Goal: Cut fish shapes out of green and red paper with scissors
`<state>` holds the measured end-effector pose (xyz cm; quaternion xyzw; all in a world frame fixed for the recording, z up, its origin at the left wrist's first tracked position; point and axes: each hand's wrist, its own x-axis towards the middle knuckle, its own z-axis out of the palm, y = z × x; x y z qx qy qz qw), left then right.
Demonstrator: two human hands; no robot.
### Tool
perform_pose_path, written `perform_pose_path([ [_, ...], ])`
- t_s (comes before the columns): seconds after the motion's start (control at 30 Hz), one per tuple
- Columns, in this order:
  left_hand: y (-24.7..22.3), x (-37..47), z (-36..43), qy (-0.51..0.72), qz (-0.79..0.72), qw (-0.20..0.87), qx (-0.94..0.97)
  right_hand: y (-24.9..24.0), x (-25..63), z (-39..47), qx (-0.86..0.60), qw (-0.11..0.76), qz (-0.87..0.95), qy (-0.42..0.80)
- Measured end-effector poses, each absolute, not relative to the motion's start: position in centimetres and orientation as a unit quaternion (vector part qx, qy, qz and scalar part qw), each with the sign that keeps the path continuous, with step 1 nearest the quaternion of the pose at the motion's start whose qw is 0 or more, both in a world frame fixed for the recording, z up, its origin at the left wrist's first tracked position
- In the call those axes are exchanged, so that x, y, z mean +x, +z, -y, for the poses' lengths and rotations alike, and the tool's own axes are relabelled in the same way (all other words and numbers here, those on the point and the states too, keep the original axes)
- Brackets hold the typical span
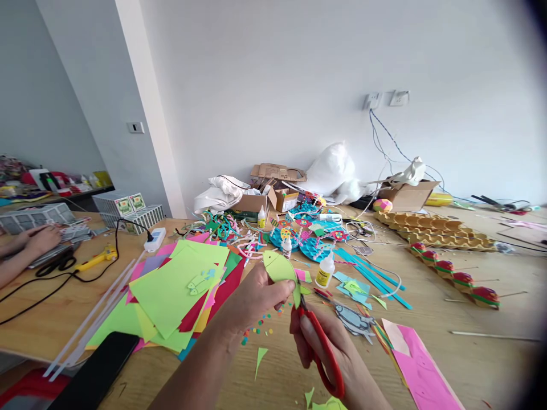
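Left-hand grip [261, 293] pinches a lime-green paper fish [277, 266] at the frame's center; right-hand grip [335, 336] wraps red-handled scissors [319, 333], blades at the tail end. For a clean edge, best snip slowly, turning the fish rather than the scissors.

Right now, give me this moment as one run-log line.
left hand: holds green paper fish | right hand: grips red-handled scissors, blades at fish's tail end | near: white bottle, paper stack

Scissor handles [326, 347] are red, the paper fish [278, 267] lime.
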<state>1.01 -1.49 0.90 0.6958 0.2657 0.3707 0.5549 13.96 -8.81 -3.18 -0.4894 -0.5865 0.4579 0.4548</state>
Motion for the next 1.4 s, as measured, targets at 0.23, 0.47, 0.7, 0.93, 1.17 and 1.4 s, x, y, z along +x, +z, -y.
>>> perform_pose_path([
  [0.23,1.0,1.0,1.6,0.369,-0.253,0.549,0.706,-3.2,13.9,8.9,-0.504,0.453,0.578,0.455],
  [0.47,1.0,1.2,1.7,0.372,-0.245,0.567,0.693,-3.2,13.8,8.9,-0.508,0.462,0.569,0.453],
  [0.7,1.1,1.1,1.7,0.369,-0.247,0.563,0.697,-3.5,13.7,8.9,-0.485,0.477,0.562,0.469],
  [0.93,0.8,1.1,1.6,0.373,-0.232,0.569,0.695,-3.7,13.8,8.9,-0.491,0.481,0.563,0.458],
  [1.17,0.5,1.2,1.5,0.376,-0.230,0.570,0.693,-3.7,13.7,8.8,-0.502,0.474,0.553,0.466],
  [1.4,0.5,1.2,1.5,0.380,-0.225,0.573,0.691,-4.4,13.8,8.8,-0.496,0.481,0.550,0.470],
])
